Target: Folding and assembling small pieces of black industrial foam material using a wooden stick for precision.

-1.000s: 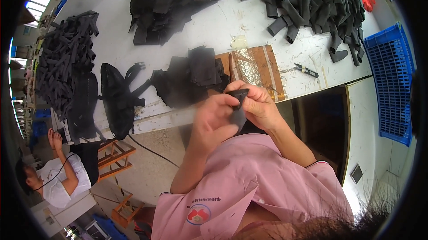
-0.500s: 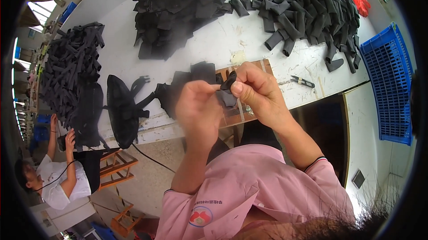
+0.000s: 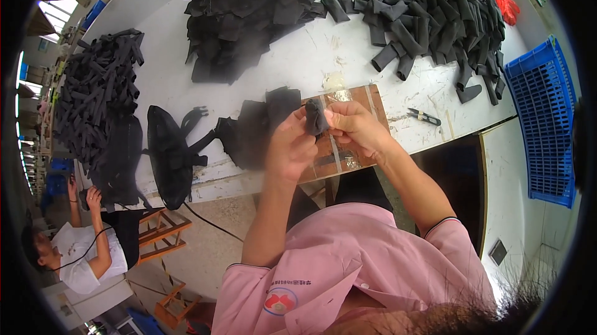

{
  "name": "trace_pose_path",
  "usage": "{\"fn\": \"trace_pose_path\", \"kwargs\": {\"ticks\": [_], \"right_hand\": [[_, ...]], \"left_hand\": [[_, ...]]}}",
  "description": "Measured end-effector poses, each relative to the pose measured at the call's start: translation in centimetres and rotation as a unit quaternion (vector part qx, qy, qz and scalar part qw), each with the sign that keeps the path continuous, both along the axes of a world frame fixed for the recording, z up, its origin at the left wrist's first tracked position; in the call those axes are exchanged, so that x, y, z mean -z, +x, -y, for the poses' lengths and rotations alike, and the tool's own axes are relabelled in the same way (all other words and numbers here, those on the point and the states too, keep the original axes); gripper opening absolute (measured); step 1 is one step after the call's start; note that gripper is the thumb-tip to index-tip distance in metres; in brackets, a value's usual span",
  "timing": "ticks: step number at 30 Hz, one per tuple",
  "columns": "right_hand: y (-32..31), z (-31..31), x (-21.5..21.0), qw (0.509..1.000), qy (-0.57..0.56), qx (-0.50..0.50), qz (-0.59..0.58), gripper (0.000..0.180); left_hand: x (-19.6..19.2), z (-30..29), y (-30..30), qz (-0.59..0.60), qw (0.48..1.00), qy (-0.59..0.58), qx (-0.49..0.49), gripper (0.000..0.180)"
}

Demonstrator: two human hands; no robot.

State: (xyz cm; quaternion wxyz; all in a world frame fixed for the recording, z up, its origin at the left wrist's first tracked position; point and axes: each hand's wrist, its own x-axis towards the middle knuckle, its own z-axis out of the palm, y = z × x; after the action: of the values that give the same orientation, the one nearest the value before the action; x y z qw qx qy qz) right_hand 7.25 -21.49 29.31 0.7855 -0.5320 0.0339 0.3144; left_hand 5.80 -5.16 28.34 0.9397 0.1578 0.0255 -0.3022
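Working step: left hand (image 3: 290,150) and right hand (image 3: 356,126) are seemingly shaping or turning a small black cloth piece (image 3: 316,119).
Next move: likely calling for steady pressure on both edges.
Left grip: pinching the cloth's left edge.
Cloth: hanging between the hands over the brown board (image 3: 359,95), looking matte, bunched and curled.
Right grip: pinching its right edge.

Fabric piece (image 3: 316,117) above board (image 3: 379,111) on table (image 3: 292,67) — snips (image 3: 425,116) right, pouch (image 3: 168,158) left — crate (image 3: 545,123) near table's right end
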Motion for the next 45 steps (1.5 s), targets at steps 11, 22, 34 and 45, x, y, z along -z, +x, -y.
{"fn": "trace_pose_path", "kwargs": {"ticks": [11, 22, 34, 45], "right_hand": [[1.2, 0.4, 1.7, 0.983, 0.070, -0.074, 0.150, 0.023], [-0.7, 0.7, -2.2, 0.840, -0.206, 0.082, 0.496, 0.032], [-0.6, 0.5, -1.6, 0.711, -0.405, 0.011, 0.575, 0.020], [-0.6, 0.7, 0.2, 0.757, -0.343, 0.023, 0.555, 0.027]], "left_hand": [[-1.7, 1.0, -1.9, 0.145, 0.904, 0.385, -0.119, 0.037], [-4.3, 0.9, -0.6, 0.455, 0.672, 0.510, -0.285, 0.020], [-4.9, 1.9, 0.4, 0.261, 0.897, 0.301, -0.193, 0.015], [-4.9, 2.4, -1.0, 0.351, 0.811, 0.387, -0.264, 0.017]]}}
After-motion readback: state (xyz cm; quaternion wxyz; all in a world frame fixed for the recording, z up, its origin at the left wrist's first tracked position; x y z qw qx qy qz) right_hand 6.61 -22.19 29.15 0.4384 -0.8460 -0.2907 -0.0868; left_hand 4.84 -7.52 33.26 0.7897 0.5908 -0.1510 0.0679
